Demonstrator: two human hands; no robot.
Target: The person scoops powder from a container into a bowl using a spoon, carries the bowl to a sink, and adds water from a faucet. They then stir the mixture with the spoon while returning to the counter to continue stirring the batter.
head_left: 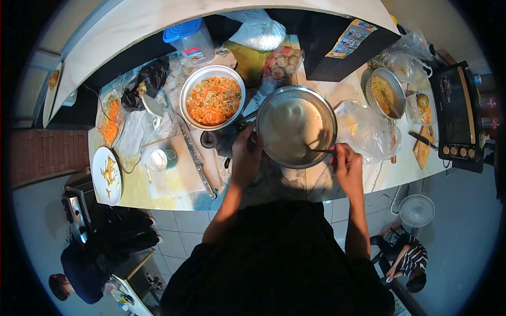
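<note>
A crowded kitchen counter [174, 181] holds two steel bowls.
Left hand [246, 158] grips the batter bowl [296, 132] rim; right hand [348, 166] closes fingers on one stirring utensil [319, 150]. The vegetable bowl [212, 97] sits just beside.

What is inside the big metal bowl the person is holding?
The metal bowl holds a pale, smooth liquid, with a utensil from the right hand dipping in. Its submerged end is hidden.

The bench [174, 196] carries a steel mixing bowl of pale batter [296, 132] at its near edge, a bowl of shredded vegetables [213, 102] behind it to the left, and a cutting board [171, 171] with a knife [197, 160] — a plate [107, 175] sits at the left end, a tabletop oven [457, 118] at the right end.
</note>
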